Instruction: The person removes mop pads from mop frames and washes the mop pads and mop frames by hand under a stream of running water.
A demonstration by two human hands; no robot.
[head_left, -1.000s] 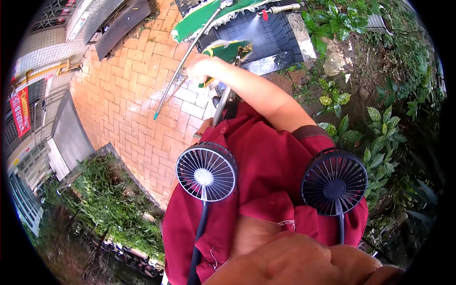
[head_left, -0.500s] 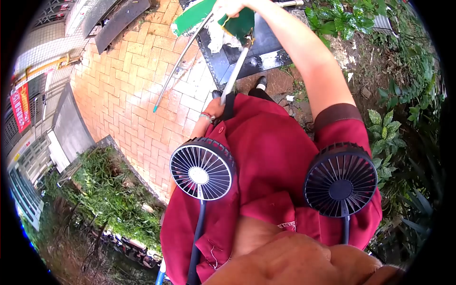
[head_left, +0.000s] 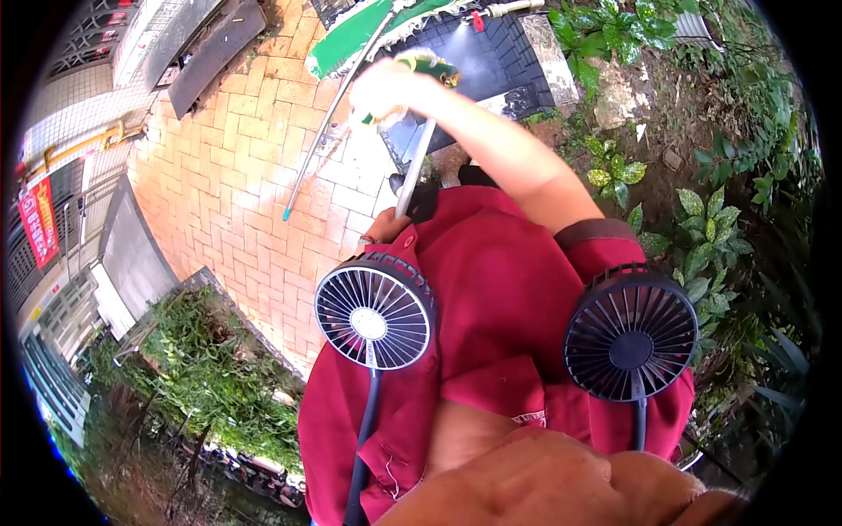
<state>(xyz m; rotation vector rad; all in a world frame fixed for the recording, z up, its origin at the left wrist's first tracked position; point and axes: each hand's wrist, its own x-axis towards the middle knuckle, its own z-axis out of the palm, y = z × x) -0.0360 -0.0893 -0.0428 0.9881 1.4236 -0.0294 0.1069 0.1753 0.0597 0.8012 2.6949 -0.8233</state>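
My left hand (head_left: 386, 226) is closed around the lower part of a pale pole (head_left: 416, 167), close to my body. At the pole's far end is a small green mop pad (head_left: 428, 64) with white fringe. My right hand (head_left: 383, 91), bright and slightly blurred, is closed on this pad, whose green edges show on both sides of it. Beyond, a larger green mop pad (head_left: 351, 39) lies at the edge of a dark tiled basin (head_left: 495, 63); its thin metal handle (head_left: 326, 131) slants down over the paving.
Water sprays from a tap with a red handle (head_left: 478, 21) into the basin. Wet brick paving (head_left: 237, 167) spreads to the left. Leafy plants (head_left: 702, 232) grow on the right. Two neck fans (head_left: 374, 317) hang before my maroon shirt. Dark boards (head_left: 217, 57) lie at upper left.
Over the last half second my right hand has come down and left from the upper basin with the small pad, after rising there from a similar low position. The tap and spray show again.
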